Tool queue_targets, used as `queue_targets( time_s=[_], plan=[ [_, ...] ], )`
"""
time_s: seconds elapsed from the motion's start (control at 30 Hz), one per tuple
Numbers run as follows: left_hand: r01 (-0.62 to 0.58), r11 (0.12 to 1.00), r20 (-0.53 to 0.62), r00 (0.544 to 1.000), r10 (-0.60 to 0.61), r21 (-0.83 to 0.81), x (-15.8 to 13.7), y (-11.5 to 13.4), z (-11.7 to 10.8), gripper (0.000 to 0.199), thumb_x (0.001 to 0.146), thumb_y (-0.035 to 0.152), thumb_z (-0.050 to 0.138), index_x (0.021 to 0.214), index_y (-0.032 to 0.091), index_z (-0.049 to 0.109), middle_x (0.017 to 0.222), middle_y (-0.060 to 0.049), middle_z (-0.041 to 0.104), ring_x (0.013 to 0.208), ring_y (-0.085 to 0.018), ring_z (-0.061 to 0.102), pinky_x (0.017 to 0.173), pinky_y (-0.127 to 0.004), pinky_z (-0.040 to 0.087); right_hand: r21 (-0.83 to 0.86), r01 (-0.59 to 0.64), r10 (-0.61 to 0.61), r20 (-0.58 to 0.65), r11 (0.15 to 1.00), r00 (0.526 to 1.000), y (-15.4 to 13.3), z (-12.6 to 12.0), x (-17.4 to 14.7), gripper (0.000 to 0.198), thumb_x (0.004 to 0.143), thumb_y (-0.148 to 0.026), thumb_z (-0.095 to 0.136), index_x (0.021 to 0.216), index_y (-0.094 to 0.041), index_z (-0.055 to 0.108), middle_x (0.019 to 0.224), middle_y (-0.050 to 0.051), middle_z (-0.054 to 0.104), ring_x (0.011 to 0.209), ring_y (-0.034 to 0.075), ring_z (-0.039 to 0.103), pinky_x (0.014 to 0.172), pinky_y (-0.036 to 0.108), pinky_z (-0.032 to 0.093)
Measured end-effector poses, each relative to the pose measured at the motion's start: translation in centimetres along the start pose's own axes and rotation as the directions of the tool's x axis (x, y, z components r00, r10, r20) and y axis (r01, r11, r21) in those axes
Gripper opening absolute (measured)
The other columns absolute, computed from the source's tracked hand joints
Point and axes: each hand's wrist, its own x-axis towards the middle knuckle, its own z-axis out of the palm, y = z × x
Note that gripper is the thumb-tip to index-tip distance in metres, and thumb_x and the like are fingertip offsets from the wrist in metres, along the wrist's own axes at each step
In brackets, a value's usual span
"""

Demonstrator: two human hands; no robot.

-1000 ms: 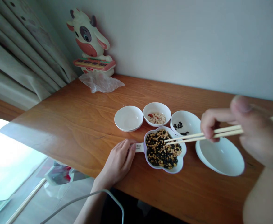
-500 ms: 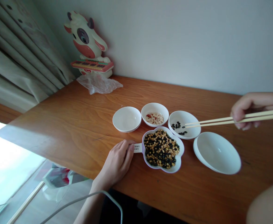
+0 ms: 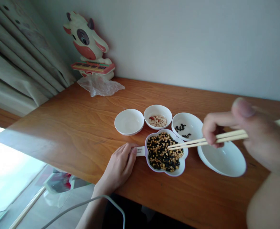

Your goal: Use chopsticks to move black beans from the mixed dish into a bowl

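A pair of chopsticks (image 3: pixel 202 141) is held in the right hand (image 3: pixel 247 136), pinched between thumb and fingers, with the tips lowered over the flower-shaped dish (image 3: pixel 165 152) of mixed beans; whether a bean is caught between the tips cannot be made out. The dish lies just ahead of the left hand (image 3: pixel 118 167), whose fingertips rest on the small labelled tab at the dish's left edge, lightly curled and closed around nothing else.

4 round white bowls are counted on the wooden table (image 3: pixel 82 127): 1 bare small bowl (image 3: pixel 129 121), 1 bowl of pale nuts (image 3: pixel 158 116), 1 bowl of black beans (image 3: pixel 187 126) holding only a few, and 1 larger bowl (image 3: pixel 222 160) partly covered by the right hand. 2 chopsticks and 1 flower-shaped dish are seen.

The right hand is blurred and cut off at the frame's right edge, as are the chopsticks' rear ends. A cow toy (image 3: pixel 88 44) with a clear plastic bag (image 3: pixel 99 86) at its foot stands at the far corner, beside a curtain (image 3: pixel 17 60).
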Motion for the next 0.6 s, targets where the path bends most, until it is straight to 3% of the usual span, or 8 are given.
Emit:
queue_targets(
  time_s=[0.07, 0.17, 0.6],
  plan=[
    [0.001, 1.000, -0.007, 1.000, -0.001, -0.001, 0.0, 0.0, 0.1, 0.019, 0.106, 0.032, 0.040, 0.099, 0.025, 0.056, 0.095, -0.004, 0.067, 0.087, -0.021, 0.064, 0.078, -0.033, 0.048, 0.055, -0.019, 0.009, 0.187, 0.998, 0.982, -1.2, 1.6, 0.4, 0.065, 0.104, -0.060, 0.016, 0.073, -0.023, 0.060, 0.064, 0.000, 0.058, 0.058, 0.014, 0.051, 0.056, 0.031, 0.040],
    [0.000, 1.000, -0.016, 1.000, 0.000, -0.003, 0.1, 0.0, 0.1, 0.020, 0.106, 0.032, 0.039, 0.100, 0.024, 0.057, 0.096, -0.005, 0.068, 0.088, -0.022, 0.065, 0.078, -0.033, 0.050, 0.031, -0.086, 0.074, 0.281, 0.996, 0.957, -2.4, 3.1, 1.2, 0.063, 0.103, -0.062, 0.020, 0.074, -0.021, 0.059, 0.066, 0.000, 0.057, 0.062, 0.014, 0.053, 0.061, 0.030, 0.041],
    [0.001, 1.000, -0.003, 1.000, -0.001, -0.005, 0.0, 0.0, 0.1, 0.021, 0.106, 0.034, 0.038, 0.104, 0.025, 0.057, 0.099, -0.005, 0.068, 0.091, -0.022, 0.065, 0.087, -0.036, 0.050, -0.022, -0.108, 0.108, 0.377, 0.994, 0.920, -3.1, 4.2, 2.3, 0.061, 0.104, -0.061, 0.021, 0.079, -0.020, 0.057, 0.064, -0.002, 0.043, 0.059, 0.013, 0.040, 0.060, 0.031, 0.033]
  ],
)
